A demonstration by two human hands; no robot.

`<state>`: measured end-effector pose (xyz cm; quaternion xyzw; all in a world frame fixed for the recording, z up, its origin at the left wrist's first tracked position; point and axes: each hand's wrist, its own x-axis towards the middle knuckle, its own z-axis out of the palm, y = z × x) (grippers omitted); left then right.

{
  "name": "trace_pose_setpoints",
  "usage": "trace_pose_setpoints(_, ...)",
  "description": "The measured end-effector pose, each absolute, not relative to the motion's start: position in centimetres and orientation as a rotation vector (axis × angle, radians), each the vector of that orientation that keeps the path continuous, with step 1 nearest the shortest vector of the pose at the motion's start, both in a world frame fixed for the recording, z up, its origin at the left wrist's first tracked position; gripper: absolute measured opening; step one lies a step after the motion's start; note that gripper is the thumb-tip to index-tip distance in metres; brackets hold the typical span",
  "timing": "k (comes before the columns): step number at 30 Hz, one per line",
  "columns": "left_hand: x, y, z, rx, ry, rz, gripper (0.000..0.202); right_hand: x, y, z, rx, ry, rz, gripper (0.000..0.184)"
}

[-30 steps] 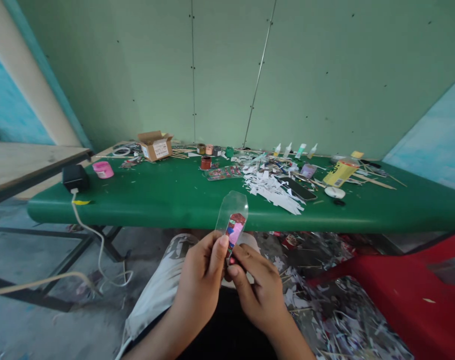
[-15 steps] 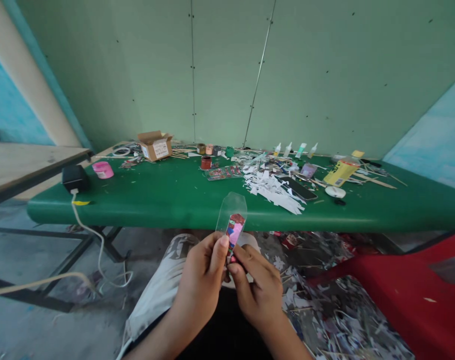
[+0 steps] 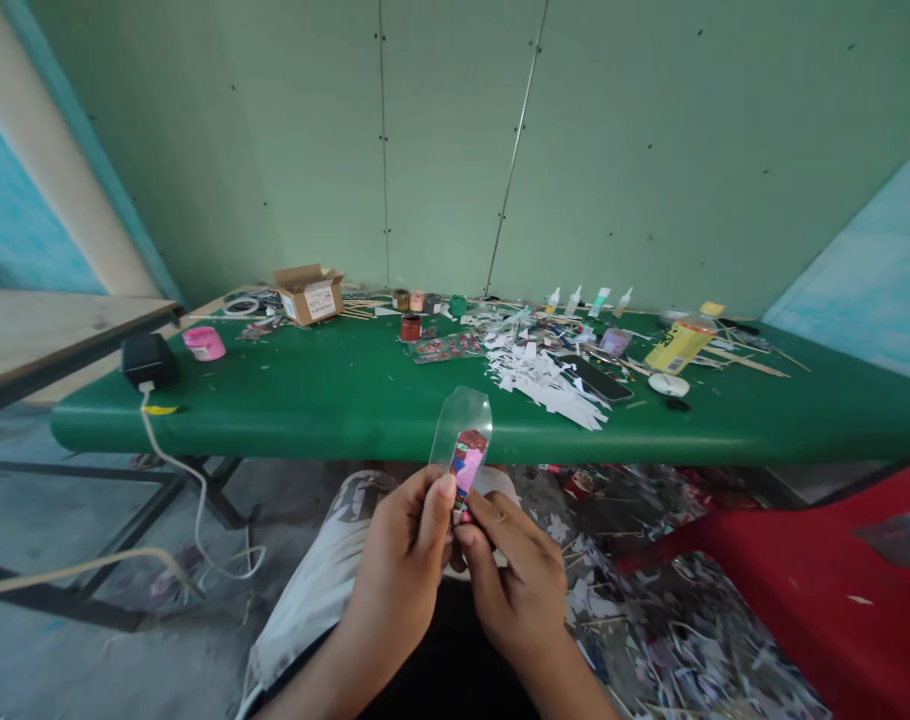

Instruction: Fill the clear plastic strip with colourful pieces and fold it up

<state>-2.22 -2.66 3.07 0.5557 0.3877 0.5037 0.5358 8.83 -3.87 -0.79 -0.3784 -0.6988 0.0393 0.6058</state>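
Between my hands is a small colourful strip [image 3: 468,468], patterned in red, pink and blue, on a clear plastic sheet [image 3: 461,411] that sticks up above it. My left hand [image 3: 404,545] pinches the strip's left edge, thumb on the front. My right hand [image 3: 516,570] is closed at the strip's lower end, with thumb and forefinger pressed together there. Fingers cover the bottom of the strip. Both hands are over my lap, in front of the near edge of the green table [image 3: 312,400].
White paper scraps [image 3: 541,380] lie beside a dark phone [image 3: 596,378]. Farther back stand a cardboard box [image 3: 309,298], a red paint jar [image 3: 411,327] and several small bottles. A yellow container [image 3: 678,345] lies right. A red chair [image 3: 837,560] is close by on the right.
The view has shifted very slightly. Both hands keep their hold on the strip, with barely any movement of the fingers.
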Motion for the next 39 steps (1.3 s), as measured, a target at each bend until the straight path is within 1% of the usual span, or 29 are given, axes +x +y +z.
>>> trace_pose_setpoints(9, -2.4, -2.5, 3.3, 1.248, 0.898, 1.152, 0.035, 8.9, -3.6, -0.9, -0.901, -1.596, 0.093, 0.030)
trace_pose_setpoints(21, -2.0, -2.0, 3.2, 1.251, 0.908, 1.180, 0.039, 8.8, -3.4, -0.9, -0.998, -1.533, -0.013, 0.030)
trace_pose_setpoints(23, -2.0, -2.0, 3.2, 1.241, 0.907, 1.186, 0.039, 8.8, -3.4, -0.8, -0.998, -1.544, 0.038, 0.029)
trace_pose_setpoints(26, -2.0, -2.1, 3.2, 1.261, 0.907, 1.200, 0.040, 9.0, -3.4, -0.6, -0.937, -1.592, 0.226, 0.029)
trace_pose_setpoints(28, -2.1, -2.2, 3.2, 1.305, 0.914, 1.217, 0.040, 9.1, -3.4, -0.5, -0.894, -1.608, 0.288, 0.030)
trace_pose_setpoints(36, -2.1, -2.6, 3.1, 1.353, 0.930, 1.237, 0.035, 9.6, -3.5, -0.2, -0.880, -1.653, 0.089, 0.032)
trace_pose_setpoints(39, -2.1, -2.6, 3.1, 1.344, 0.894, 1.214, 0.035, 9.8, -3.4, -0.2, -0.897, -1.598, 0.105, 0.029)
